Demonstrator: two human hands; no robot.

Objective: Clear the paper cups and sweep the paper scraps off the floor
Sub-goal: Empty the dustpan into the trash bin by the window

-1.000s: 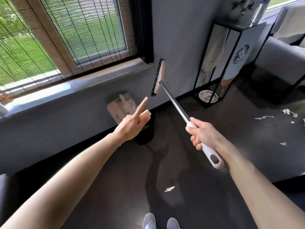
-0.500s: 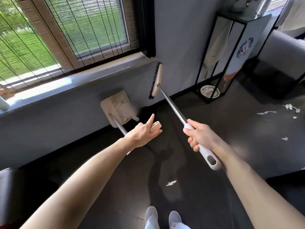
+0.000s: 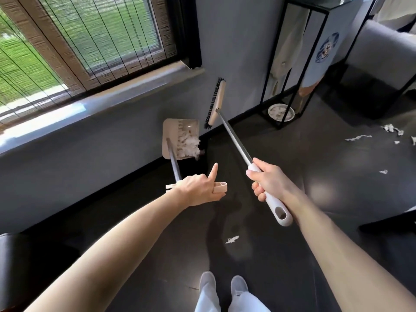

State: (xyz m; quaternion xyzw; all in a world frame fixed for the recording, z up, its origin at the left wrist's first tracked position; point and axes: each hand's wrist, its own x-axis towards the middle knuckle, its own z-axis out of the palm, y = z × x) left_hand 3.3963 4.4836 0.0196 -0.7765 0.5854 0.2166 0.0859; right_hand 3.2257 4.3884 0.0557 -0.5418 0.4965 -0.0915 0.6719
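Observation:
My left hand (image 3: 200,188) grips the beige handle of a long-handled dustpan (image 3: 173,136), with its index finger pointing out. The pan is tilted by the wall and white paper scraps (image 3: 190,145) spill from its edge over a dark bin (image 3: 203,145) that is mostly hidden. My right hand (image 3: 267,181) grips the white handle of a broom (image 3: 234,138); its brush head (image 3: 215,104) is raised against the wall. More paper scraps (image 3: 358,138) lie on the dark floor at the right, and one scrap (image 3: 231,239) lies in front of my feet.
A black metal-framed stand (image 3: 292,64) stands against the wall at the right, with a white dish (image 3: 281,112) on the floor under it. A grey sofa (image 3: 387,52) sits at far right. A window sill (image 3: 101,100) runs along the left wall.
The dustpan has swung up and tipped over, so the scraps now spill from its edge. My left hand moved lower. The broom stays raised in my right hand.

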